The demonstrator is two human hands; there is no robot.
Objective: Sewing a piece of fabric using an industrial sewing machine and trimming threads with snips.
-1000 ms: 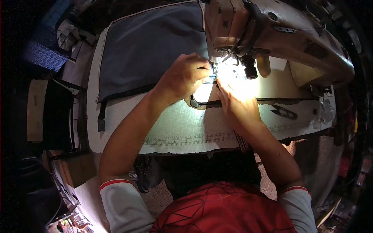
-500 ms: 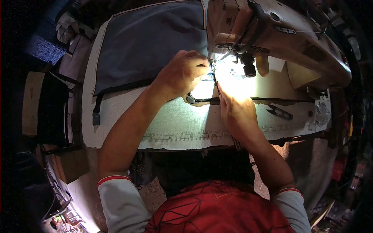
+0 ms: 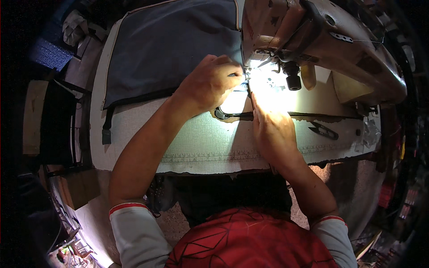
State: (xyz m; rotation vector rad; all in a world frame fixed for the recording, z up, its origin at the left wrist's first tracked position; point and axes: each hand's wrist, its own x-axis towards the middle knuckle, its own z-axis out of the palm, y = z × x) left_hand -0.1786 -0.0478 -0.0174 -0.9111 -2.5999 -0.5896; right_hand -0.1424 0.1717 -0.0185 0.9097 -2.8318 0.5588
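Observation:
A grey-blue cloth panel [image 3: 174, 49] with light piping along its edges lies on the left of the sewing table, its right edge reaching the sewing machine [image 3: 330, 42]. My left hand [image 3: 210, 82] is closed on that edge beside the needle area, fingers curled in a pinch. Just right of it, my right hand [image 3: 275, 127] lies low with fingers together, gripping a narrow dark strip [image 3: 251, 91] that runs toward the needle. Lamp glare washes out my right fingertips and the stitching spot. A short dark strap end [image 3: 107, 134] hangs from the panel's lower left corner.
Thread snips [image 3: 324, 130] lie on the table right of my right hand. A printed measuring scale [image 3: 210, 157] runs along the table's near edge. Beneath my left hand, a dark-rimmed cutout [image 3: 219, 114] marks the machine bed's corner. A cardboard box [image 3: 79, 190] stands at lower left.
The whole view has shifted slightly. Both hands keep nearly the same place and grip beside the needle; the cloth shows little movement of its own.

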